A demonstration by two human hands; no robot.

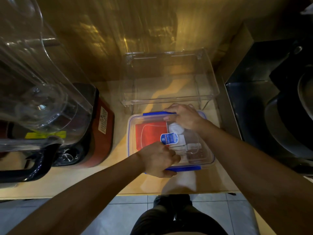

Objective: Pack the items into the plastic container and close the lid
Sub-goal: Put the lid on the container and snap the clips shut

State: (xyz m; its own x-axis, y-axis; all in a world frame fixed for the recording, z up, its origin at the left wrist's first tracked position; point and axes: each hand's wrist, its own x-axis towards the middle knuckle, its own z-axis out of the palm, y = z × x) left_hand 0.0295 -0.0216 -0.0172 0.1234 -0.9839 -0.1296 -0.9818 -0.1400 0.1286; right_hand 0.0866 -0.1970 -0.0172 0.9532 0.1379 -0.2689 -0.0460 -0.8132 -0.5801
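A clear plastic container (131,133) with a blue-trimmed lid (149,122) lies on the wooden counter, the lid resting on top. Through the lid I see a red flat item (147,133), white rounded items (175,128) and a dark item (196,156). A blue and white label (169,139) is stuck on the lid. My left hand (157,161) grips the near edge beside the near blue clip (186,168). My right hand (183,117) presses on the far edge at the far blue clip (157,113).
A blender with a clear jug (33,82) on a red and black base (100,133) stands at the left. A clear plastic rack (169,77) stands behind the container. A black stove with a pan (279,107) is on the right. The counter's front edge (101,195) is close.
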